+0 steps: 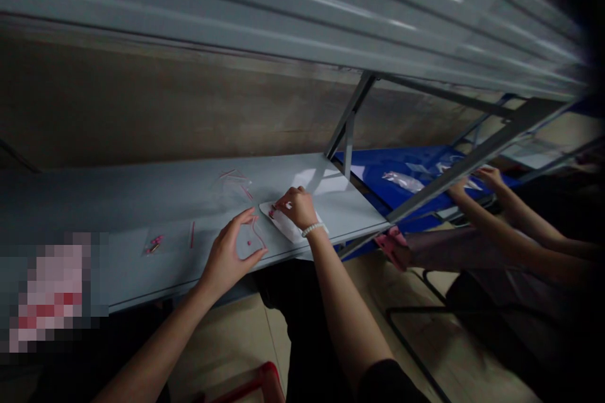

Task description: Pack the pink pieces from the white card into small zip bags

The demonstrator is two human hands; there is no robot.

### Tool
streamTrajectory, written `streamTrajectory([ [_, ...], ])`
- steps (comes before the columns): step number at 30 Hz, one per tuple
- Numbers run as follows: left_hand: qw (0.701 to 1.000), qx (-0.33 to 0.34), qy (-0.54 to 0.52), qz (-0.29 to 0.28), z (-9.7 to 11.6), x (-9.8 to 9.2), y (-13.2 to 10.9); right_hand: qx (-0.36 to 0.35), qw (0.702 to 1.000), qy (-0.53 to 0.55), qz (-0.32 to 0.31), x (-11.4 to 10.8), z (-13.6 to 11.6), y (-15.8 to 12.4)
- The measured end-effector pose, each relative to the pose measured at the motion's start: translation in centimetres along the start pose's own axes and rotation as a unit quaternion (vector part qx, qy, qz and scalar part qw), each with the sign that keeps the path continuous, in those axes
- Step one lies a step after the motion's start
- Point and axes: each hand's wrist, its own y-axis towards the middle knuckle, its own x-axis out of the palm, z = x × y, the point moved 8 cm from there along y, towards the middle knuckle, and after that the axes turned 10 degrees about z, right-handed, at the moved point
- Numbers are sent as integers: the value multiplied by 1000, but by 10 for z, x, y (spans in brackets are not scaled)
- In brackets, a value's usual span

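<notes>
My left hand (230,253) rests at the front of a grey table (142,201), thumb and fingers spread in a curve around a clear bag (253,238) holding small red pieces. My right hand (297,206), a white bead bracelet on its wrist, lies with fingers curled and tips pinched on a white tray (283,225) of small red parts. What the fingertips pinch is too small to name.
Another small bag of red parts (154,244) lies to the left, more clear bags (234,179) farther back. A grey metal shelf (331,6) hangs overhead on slanted struts. To the right a co-worker's hands (472,179) work on a blue table (401,170).
</notes>
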Motion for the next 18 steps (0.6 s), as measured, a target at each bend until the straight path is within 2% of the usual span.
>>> streamTrajectory([
  [5,1000,-4,10,-5,0,0,-1,-36,997,-44,-60,14,-18,1],
  [11,1000,1,11,-3,0,-1,0,-33,994,-59,-83,18,-19,0],
  [15,1000,8,13,0,0,-1,0,-8,996,-38,-74,20,-12,3],
  [18,1000,11,15,5,-2,-2,0,7,998,65,-21,3,-15,0],
])
